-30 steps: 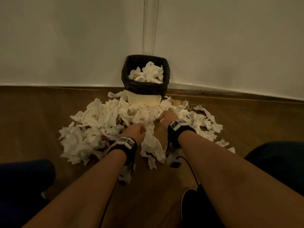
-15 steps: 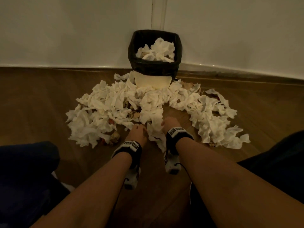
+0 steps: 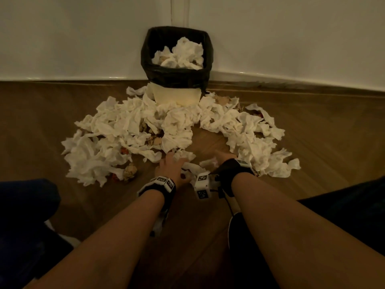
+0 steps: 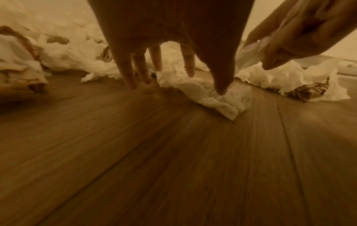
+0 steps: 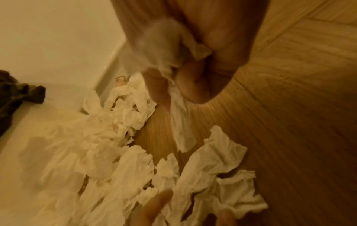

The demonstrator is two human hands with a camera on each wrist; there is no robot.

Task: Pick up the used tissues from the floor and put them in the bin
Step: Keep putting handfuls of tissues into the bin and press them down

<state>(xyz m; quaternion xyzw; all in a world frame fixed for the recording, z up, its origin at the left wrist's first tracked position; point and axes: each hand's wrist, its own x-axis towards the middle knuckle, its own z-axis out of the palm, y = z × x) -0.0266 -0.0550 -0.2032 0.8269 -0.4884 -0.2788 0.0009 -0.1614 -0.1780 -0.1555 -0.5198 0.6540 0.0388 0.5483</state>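
A bin with a black liner stands in the wall corner, heaped with white tissues. A wide pile of crumpled tissues spreads over the wooden floor in front of it. My left hand hovers at the pile's near edge, fingers straight and spread. Its thumb touches a loose tissue on the floor. My right hand is just to the right of it and pinches a tissue that hangs down from the fingers. In the left wrist view the right hand is at the upper right.
White walls and a skirting board close off the back. Brown crumpled paper balls lie among the tissues. My legs in dark clothing flank both arms. Bare wooden floor shows between the two halves of the pile.
Both hands have drawn back from the pile's middle to its near edge. The left hand has opened over a loose tissue. The right hand has turned and holds a tissue.
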